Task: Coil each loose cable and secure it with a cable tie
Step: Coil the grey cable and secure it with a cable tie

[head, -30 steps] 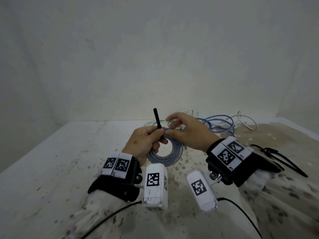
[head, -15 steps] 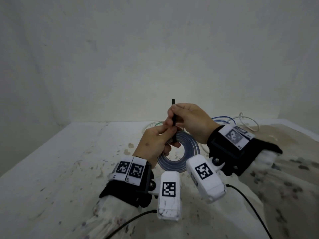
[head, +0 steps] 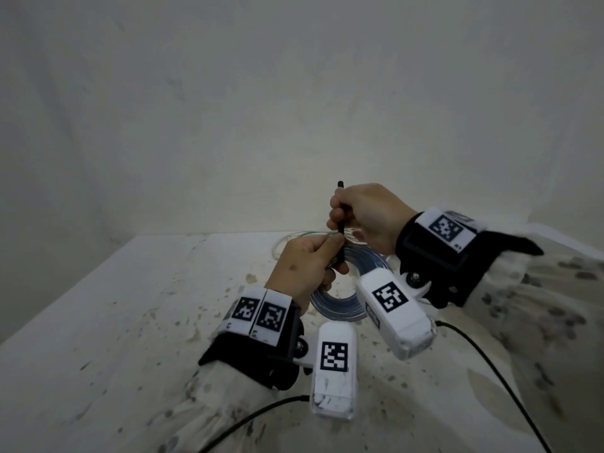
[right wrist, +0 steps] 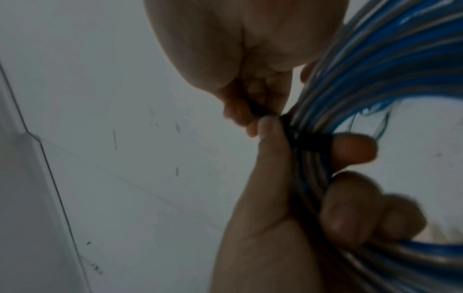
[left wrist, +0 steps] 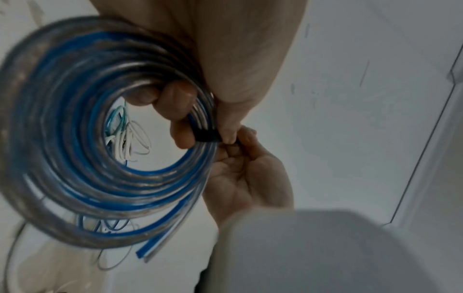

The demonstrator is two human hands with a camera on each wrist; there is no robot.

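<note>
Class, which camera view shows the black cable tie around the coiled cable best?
The left wrist view: the cable tie shows as a sharp black band crossing the coiled cable. The right wrist view shows the band too, but dark and blurred. The head view shows mainly its upright tail, held by the right hand.

Both hands meet above the middle of the table [head: 137, 322], the left hand [head: 304, 266] and right hand [head: 369, 214] closed around the coiled cable [head: 336, 308] and black tie [head: 341, 207]. Behind them, loose cables [head: 294, 238] clutter the far edge by the wall [head: 294, 109]. The table's left side lies open.
</note>
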